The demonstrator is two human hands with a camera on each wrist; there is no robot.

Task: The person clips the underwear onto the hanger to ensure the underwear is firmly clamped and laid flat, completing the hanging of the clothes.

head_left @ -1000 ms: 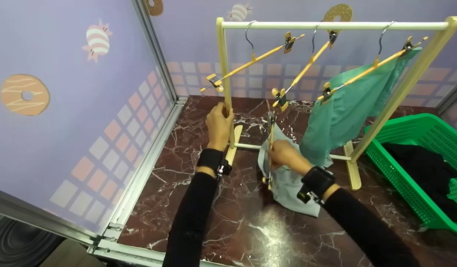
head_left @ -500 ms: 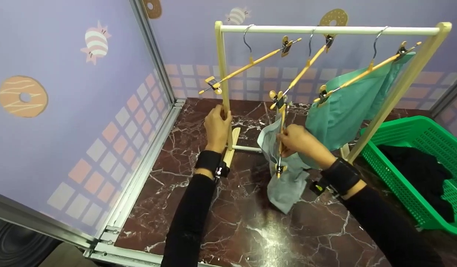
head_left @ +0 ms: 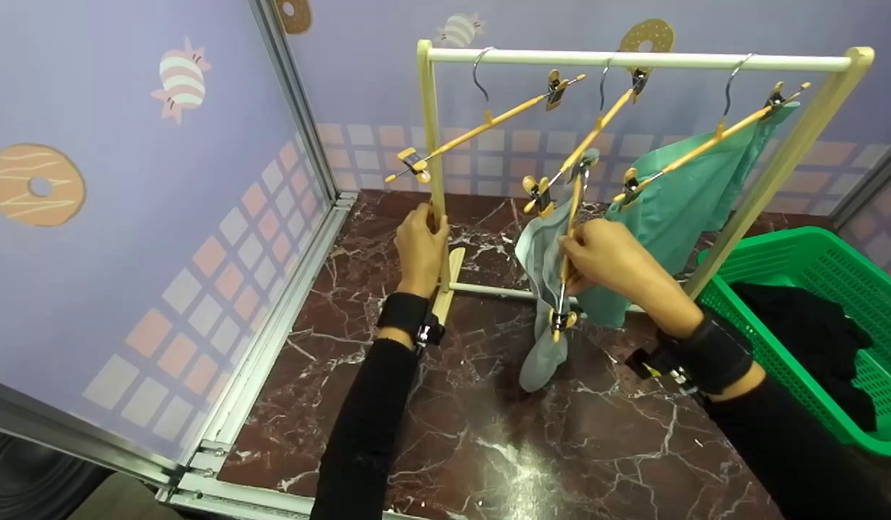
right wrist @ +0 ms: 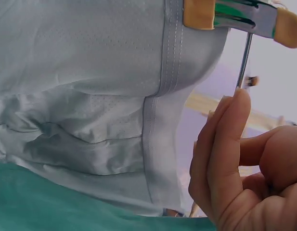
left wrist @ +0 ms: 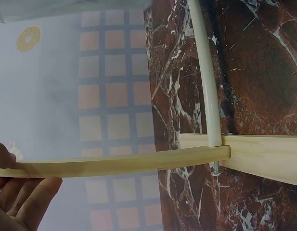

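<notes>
My left hand [head_left: 421, 249] grips the left post [left wrist: 114, 163] of a small wooden clothes rack, thumb and fingers on either side of it. My right hand [head_left: 605, 256] pinches the bar of a yellow clip hanger [head_left: 564, 289]. A light grey garment [right wrist: 81, 48] with a stitched waistband hangs from that hanger's clips [right wrist: 199, 13]. Both are raised off the table, below the rack's white top rail [head_left: 532, 55]. The held hanger's far end is partly hidden behind the middle hanger [head_left: 597, 133]. A teal garment [head_left: 676, 191] hangs from the right hanger [head_left: 694, 152].
A bare clip hanger [head_left: 474, 133] hangs at the rail's left. On the right stands a green basket [head_left: 767, 347] with black cloth [head_left: 806, 347] inside. The rack's white lower bar [head_left: 488, 289] runs just above the marble-patterned table [head_left: 431, 404]. Patterned walls enclose the left and back.
My right hand has moved up and to the right, lifting the hanger with the grey garment off the table toward the rail. My left hand stays on the post.
</notes>
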